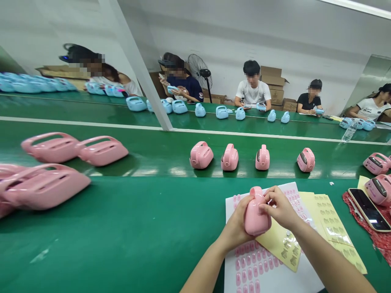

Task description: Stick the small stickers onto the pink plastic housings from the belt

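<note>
A pink plastic device with a carry handle point(257, 219) is held above the sheets, its handle upward. My left hand point(236, 226) is wrapped round its left side. My right hand point(279, 207) is at its right side, thumb and fingers drawn together in a pinch against the casing. Whatever lies between those fingertips is too small or hidden to make out. Beneath both hands lies a white sheet with rows of pink oval stickers point(251, 266). A yellow sticker sheet point(291, 254) overlaps it, and more yellow sheets point(332, 228) lie to the right.
Pink devices point(229, 158) stand spaced along the green belt point(165, 156), with more clustered at left point(45, 187). A phone point(371, 209) rests on red cloth at right. Across the belt, several people sit among blue devices point(222, 112). A slanted white post point(137, 61) rises behind the belt.
</note>
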A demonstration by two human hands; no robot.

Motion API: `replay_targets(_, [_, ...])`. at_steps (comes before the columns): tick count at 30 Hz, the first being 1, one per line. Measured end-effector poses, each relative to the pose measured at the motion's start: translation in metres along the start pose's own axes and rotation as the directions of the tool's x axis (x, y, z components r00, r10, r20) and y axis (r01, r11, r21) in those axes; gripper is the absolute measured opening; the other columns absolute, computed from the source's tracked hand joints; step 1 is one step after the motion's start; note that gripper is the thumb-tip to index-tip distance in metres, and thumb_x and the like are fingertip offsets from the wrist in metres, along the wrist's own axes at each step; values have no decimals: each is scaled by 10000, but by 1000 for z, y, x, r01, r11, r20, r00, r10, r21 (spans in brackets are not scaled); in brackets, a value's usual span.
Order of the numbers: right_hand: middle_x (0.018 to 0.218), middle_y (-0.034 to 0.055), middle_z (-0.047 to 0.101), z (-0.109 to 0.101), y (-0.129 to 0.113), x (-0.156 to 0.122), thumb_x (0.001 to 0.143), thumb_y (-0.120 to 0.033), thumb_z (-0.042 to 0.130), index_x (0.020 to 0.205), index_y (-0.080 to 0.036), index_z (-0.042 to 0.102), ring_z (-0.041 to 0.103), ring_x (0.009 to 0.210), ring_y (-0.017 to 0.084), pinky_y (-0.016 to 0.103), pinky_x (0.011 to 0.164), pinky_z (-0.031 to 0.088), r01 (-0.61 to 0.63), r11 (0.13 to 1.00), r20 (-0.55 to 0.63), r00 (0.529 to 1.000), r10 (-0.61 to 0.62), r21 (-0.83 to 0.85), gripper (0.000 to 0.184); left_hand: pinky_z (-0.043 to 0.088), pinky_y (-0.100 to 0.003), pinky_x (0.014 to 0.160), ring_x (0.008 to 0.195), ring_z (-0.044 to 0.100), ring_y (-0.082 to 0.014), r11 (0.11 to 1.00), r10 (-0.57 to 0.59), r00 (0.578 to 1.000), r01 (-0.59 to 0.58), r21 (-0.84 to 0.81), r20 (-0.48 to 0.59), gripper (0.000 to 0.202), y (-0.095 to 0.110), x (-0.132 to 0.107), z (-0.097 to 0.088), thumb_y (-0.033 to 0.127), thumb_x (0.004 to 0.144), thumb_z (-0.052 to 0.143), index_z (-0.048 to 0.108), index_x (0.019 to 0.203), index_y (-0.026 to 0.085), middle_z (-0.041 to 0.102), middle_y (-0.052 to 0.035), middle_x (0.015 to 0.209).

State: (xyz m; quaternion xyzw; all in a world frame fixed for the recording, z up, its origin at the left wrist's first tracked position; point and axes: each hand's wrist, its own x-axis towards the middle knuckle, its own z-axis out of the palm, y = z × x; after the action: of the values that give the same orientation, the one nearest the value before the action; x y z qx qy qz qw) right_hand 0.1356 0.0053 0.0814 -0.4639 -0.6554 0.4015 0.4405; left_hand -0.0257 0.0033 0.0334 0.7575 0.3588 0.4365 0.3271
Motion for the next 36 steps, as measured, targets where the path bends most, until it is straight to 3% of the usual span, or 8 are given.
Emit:
replay_targets(6, [823, 36, 477, 7, 12, -7, 726, -144, 558, 669, -195, 561, 513, 784, 159, 278, 618, 494, 237, 962, -72, 966, -248, -137, 77, 426, -413, 899, 1069, 527, -312, 1000, 5, 1000, -5, -6, -29, 799, -1, -1, 0, 289, 523, 765, 394, 1229, 252, 507, -116, 1245])
replay_targets(11, [978, 82, 500, 7, 21, -11, 815, -200, 492, 822, -211, 613, 504, 760, 160, 335, 681, 501, 471, 774, -60, 838, -543, -423, 121, 420, -408, 916, 1086, 520, -305, 998, 56, 998, -56, 7, -31, 761, 2, 1, 0, 276, 547, 755, 401, 1221, 250, 511, -115, 1237])
replay_targets(16, [986, 75, 511, 5, 29, -13, 831, -236, 494, 922, -246, 616, 507, 733, 155, 330, 664, 504, 516, 732, -40, 805, -592, -445, 152, 429, -423, 910, 1088, 519, -308, 997, 69, 998, -69, 23, -11, 742, 3, 1, 1, 265, 558, 740, 385, 1209, 240, 509, -125, 1220])
replay_targets(24, [1227, 110, 424, 7, 29, -9, 681, -331, 643, 1257, -228, 354, 485, 1031, 221, 396, 858, 441, 90, 996, -64, 994, -91, -24, 653, 425, -472, 903, 1090, 519, -336, 999, 14, 1000, -13, 38, -10, 766, 1, -5, -1, 287, 530, 742, 409, 1219, 248, 517, -129, 1236])
replay_targets(28, [1150, 81, 496, -4, 35, 2, 726, -415, 573, 1150, -209, 472, 499, 972, 185, 333, 817, 424, -15, 990, 96, 995, 1, 141, 482, 363, -498, 957, 1149, 469, -359, 996, -61, 995, 54, -74, -84, 767, 1, -17, 5, 425, 507, 747, 449, 1197, 274, 499, -120, 1274])
replay_targets(32, [644, -24, 517, -27, 37, 10, 730, -397, 530, 749, -177, 571, 475, 545, 96, 227, 517, 393, -181, 973, 352, 928, 121, 144, 224, 336, -499, 984, 1214, 386, -397, 943, -183, 982, 162, -292, -45, 939, 7, -26, 15, 640, 364, 727, 483, 1191, 267, 527, -110, 1260])
replay_targets(34, [507, -66, 425, -43, 36, 14, 721, -344, 519, 636, -184, 513, 387, 415, 72, 204, 413, 320, -257, 965, 228, 944, 239, 54, 181, 367, -469, 972, 1222, 384, -382, 897, -278, 957, 230, -377, -79, 888, 9, -22, 21, 630, 408, 722, 487, 1188, 276, 528, -93, 1269])
replay_targets(36, [468, -80, 394, -64, 34, 21, 713, -278, 503, 588, -190, 466, 357, 387, 67, 197, 392, 290, -272, 959, -84, 960, 265, -76, 157, 411, -431, 944, 1197, 436, -340, 847, -383, 914, 291, -444, -132, 727, 8, -15, 27, 574, 558, 680, 471, 1194, 290, 535, -77, 1268])
